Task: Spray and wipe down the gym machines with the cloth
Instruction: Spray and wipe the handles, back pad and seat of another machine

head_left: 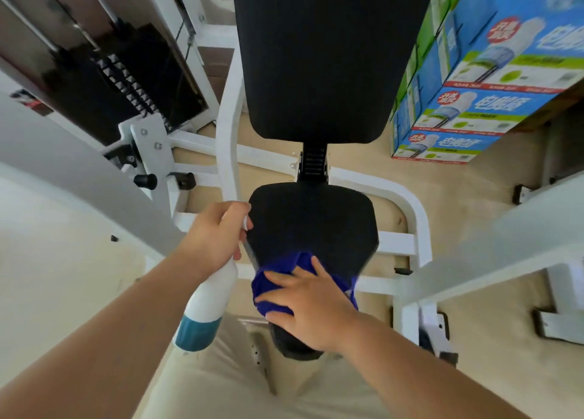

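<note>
Both hands are busy. The right hand [313,304] lies flat, its fingers spread and nearly straight, and presses the soft dark-blue cloth [292,260] onto the near end of the black padded seat [313,222]. It does not grasp the cloth; only the palm and fingers hold it down. The left hand [218,235] is closed around the neck of the white plastic spray bottle with a teal base [208,301], just beside the left edge of the seat. The fingers hide the trigger, so I cannot tell if it is pulled.

I judge the cloth to be light and limp. It will bunch easily, so a flat pressure over its middle suits it better than a pinch. The bottle looks stiff and light, perhaps slippery when wet, and the neck is the safe place to hold it.

Beyond the hands rises the tall black back pad [325,55], with the white metal frame [227,134] on both sides. Farther left of the left hand is a black weight stack [132,80]. Far right of the right hand are blue-and-green cardboard boxes [474,102].
</note>
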